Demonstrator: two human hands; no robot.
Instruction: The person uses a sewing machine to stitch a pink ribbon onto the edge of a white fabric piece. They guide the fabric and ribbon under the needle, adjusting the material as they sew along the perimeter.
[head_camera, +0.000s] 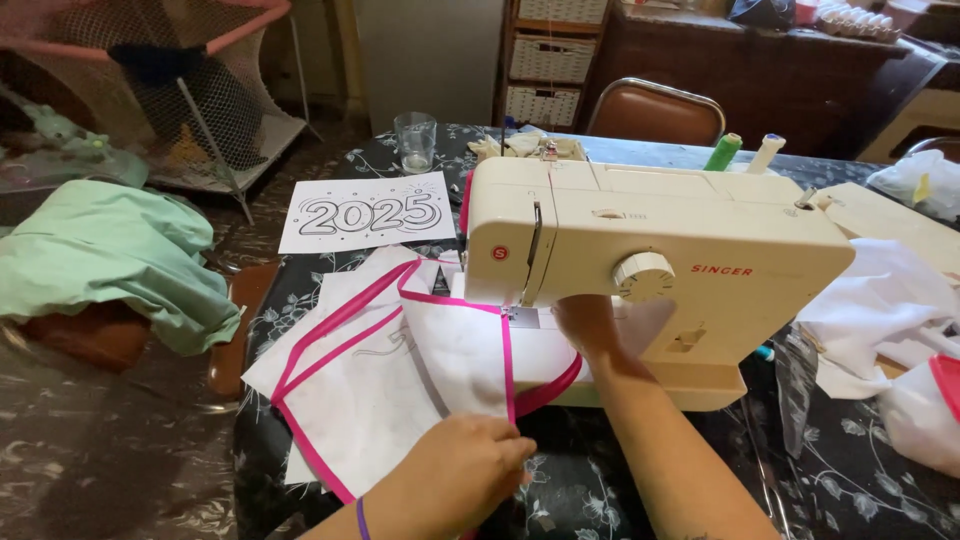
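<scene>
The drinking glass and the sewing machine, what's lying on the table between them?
In the head view, a printed sheet with outlined numerals lies between the glass and the machine.

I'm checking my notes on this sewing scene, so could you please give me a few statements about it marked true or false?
1. The left hand rests on the near edge of the white fabric. True.
2. The fabric has green edging. False: the edging is pink.
3. The right hand reaches under the arm of the sewing machine, by the needle. True.
4. The glass stands on the printed sheet. False: it stands beyond the sheet, apart from it.
5. Two thread spools stand behind the machine. True.
</scene>
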